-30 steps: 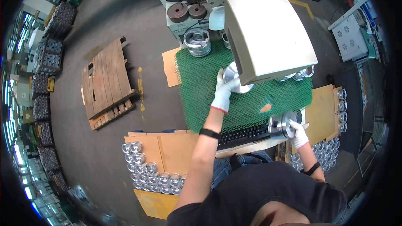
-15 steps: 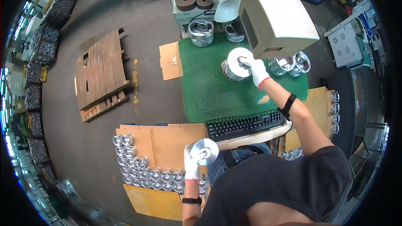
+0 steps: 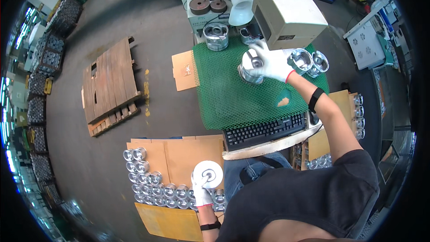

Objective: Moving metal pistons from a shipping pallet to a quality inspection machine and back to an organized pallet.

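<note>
A silver metal piston [image 3: 208, 173], its flat round face turned up, is gripped at its near left side by my left hand [image 3: 202, 195] in a white knit glove. It is above the cardboard beside my thigh. Another piston [image 3: 249, 72] stands on the green mesh mat [image 3: 233, 103]. My gloved right hand [image 3: 274, 65] is at this piston's right side, fingers apart and smeared by motion over its top edge. Two more pistons, one of them here [image 3: 300, 60], stand right of that hand. A larger piston [image 3: 216, 36] is at the mat's far left corner.
Rows of pistons [image 3: 169, 191] stand on cardboard [image 3: 192, 152] at lower left. A black keyboard [image 3: 264, 131] lies along the mat's near edge. A beige boxy monitor [image 3: 293, 15] stands at the back right. Wooden pallets [image 3: 112, 83] lie on the floor to the left.
My right hand has loosened from the piston on the mat, its fingers spreading. My left hand has drawn its piston nearer and slightly left, the flat face now turned up.
</note>
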`<state>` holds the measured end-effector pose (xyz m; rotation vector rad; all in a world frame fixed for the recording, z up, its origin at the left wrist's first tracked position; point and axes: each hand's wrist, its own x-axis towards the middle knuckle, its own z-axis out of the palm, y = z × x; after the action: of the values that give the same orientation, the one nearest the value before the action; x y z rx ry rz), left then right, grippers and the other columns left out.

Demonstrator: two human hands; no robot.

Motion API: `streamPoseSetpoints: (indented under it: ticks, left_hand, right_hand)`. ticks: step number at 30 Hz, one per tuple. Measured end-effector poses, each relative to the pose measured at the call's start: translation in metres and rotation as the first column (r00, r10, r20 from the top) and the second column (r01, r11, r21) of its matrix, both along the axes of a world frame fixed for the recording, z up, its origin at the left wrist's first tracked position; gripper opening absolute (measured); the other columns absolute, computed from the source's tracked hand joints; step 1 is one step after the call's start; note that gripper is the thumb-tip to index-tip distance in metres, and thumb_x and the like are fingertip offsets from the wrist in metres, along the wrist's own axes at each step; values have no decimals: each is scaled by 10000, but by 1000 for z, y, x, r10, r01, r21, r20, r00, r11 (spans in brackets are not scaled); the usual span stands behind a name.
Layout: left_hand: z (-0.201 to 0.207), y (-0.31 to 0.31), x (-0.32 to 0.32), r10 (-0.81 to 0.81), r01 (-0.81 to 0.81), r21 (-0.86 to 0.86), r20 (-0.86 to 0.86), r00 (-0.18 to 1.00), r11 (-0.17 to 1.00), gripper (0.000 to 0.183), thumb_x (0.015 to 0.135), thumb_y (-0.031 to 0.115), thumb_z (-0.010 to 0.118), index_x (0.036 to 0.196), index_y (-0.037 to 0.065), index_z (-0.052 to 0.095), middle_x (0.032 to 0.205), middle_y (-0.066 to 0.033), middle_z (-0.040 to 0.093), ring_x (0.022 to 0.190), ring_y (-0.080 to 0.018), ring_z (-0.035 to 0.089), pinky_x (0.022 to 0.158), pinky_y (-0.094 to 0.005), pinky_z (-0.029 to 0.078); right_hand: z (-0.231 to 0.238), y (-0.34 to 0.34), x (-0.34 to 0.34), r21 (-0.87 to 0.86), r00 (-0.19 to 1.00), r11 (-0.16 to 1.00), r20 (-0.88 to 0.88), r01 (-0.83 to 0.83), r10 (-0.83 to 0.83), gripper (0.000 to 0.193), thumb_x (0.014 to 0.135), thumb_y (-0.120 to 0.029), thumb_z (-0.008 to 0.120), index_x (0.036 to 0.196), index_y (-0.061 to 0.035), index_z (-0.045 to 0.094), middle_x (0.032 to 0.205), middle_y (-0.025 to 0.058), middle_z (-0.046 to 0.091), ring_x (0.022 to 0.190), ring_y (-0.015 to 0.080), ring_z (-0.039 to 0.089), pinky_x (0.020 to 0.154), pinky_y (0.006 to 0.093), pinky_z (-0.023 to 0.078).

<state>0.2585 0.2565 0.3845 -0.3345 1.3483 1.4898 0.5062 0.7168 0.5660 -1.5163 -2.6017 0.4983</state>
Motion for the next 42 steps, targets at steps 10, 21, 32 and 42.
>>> streamPoseSetpoints:
  ticks: [10, 21, 32, 42]
  left_hand:
    - [40, 18, 2, -27, 27, -8, -51, 998, 1000, 442, 754, 22, 691, 1164, -68, 551, 1043, -151, 645, 901, -232, 655, 791, -346, 559]
    - [61, 5, -76, -87, 69, -73, -296, 951, 995, 709, 688, 42, 770, 1313, 27, 434, 1117, -100, 593, 915, -197, 615, 725, -326, 539]
    - [63, -21, -81, -31, 9, -81, -277, 960, 997, 949, 605, 31, 820, 1407, 18, 313, 1192, -149, 562, 1002, -237, 597, 818, -356, 518]
    - [72, 1, -28, -118, 126, 61, -117, 986, 990, 454, 899, 80, 536, 1335, 27, 419, 1172, -150, 574, 1021, -225, 601, 803, -348, 548]
  right_hand:
    - [-47, -29, -9, 453, 999, 890, -41, 44, -28, 688, 618, -418, 724, 1206, -115, 535, 1182, 163, 521, 1125, 336, 475, 894, 438, 413]
    - [-50, -203, 68, 396, 989, 907, 12, -141, 148, 599, 687, -223, 733, 1201, 7, 531, 1171, 193, 580, 1106, 366, 531, 964, 446, 408]
    - [-64, -238, 114, 250, 998, 967, -11, 57, -56, 572, 790, -192, 700, 1316, -71, 510, 1229, 153, 583, 1109, 291, 570, 944, 365, 445]
    - [-78, -252, 110, -1, 964, 988, -222, 154, -150, 555, 796, -120, 678, 1307, 4, 499, 1258, 165, 564, 1161, 255, 539, 1010, 340, 400]
